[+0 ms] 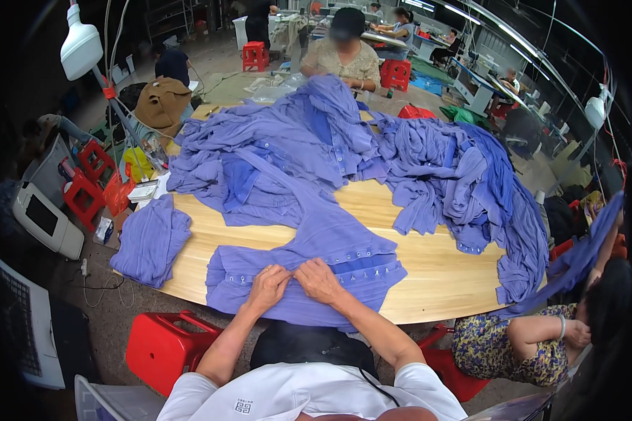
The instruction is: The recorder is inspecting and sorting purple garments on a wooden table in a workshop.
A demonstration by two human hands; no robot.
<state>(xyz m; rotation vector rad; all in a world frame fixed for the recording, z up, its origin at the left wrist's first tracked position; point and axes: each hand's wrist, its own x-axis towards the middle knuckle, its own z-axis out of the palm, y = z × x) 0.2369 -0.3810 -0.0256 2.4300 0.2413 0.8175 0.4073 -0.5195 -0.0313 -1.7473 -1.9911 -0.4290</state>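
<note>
both hands, left hand [267, 282] and right hand [319, 278], pinch the purple garment [309, 270] at its buttoned edge; it looks soft, light, floppy, best gripped along that firmer placket.

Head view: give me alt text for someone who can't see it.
Both hands, left hand and right hand, pinch the buttoned edge of a purple garment spread on a wooden table. A heap of purple garments covers the far side, and a red stool stands lower left.
</note>
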